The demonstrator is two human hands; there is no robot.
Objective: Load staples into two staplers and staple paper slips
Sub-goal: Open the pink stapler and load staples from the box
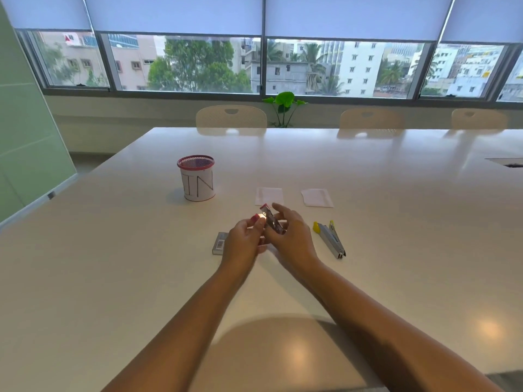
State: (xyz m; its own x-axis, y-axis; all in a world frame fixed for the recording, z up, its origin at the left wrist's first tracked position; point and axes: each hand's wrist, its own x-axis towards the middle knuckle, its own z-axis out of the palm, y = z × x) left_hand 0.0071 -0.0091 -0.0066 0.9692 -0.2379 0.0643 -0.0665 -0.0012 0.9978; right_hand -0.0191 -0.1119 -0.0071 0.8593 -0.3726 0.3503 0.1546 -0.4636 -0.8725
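Note:
A small pink stapler (pixel 271 220) is held above the white table (pixel 113 264) between both hands, its top swung open. My left hand (pixel 244 243) pinches its pink end with curled fingers. My right hand (pixel 291 236) grips the metal body from the right. A yellow stapler (pixel 331 239) lies opened flat on the table to the right of my right hand. A small staple box (pixel 220 243) lies just left of my left hand. Two white paper slips (pixel 268 196) (pixel 317 197) lie beyond the hands.
A red mesh cup (pixel 196 176) wrapped in paper marked "IN" stands at the back left. Three pale chairs (pixel 231 118) line the table's far edge, with a green plant (pixel 284 104) behind. A cable slot (pixel 506 162) is cut into the table at the far right.

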